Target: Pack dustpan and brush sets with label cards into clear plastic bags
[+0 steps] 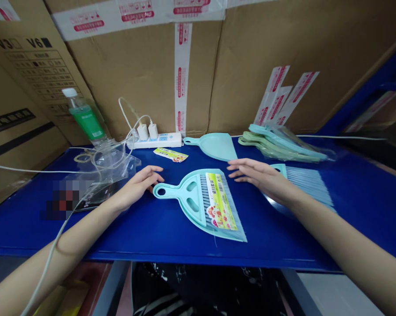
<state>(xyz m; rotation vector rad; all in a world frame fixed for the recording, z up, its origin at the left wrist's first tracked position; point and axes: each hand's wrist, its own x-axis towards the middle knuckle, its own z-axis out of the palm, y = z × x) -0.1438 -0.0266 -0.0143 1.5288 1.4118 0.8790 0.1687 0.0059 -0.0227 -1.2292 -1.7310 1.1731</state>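
Observation:
A light-blue dustpan (pixel 182 207) lies on the blue table with a matching hand brush (pixel 203 197) nested in it. A yellow and white card label (pixel 220 204) lies across the bristles. My left hand (pixel 142 183) rests just left of the handle ring, fingers loosely stretched and holding nothing. To the right of the bristles, my right hand (pixel 259 175) hovers or rests with fingers extended and nothing in them; whether it touches the table I cannot tell. Beyond it lies a second blue brush (pixel 308 182), partly hidden by that hand. Another blue dustpan (pixel 217 145) lies farther back.
Bagged green and blue dustpan sets (pixel 283 142) are stacked at the back right. A white power strip (pixel 165 139) with cables stands before cardboard boxes (pixel 145 79). Left are a green-labelled bottle (pixel 88 120) and crumpled plastic (pixel 114 164). A loose label (pixel 171 154) lies near the strip.

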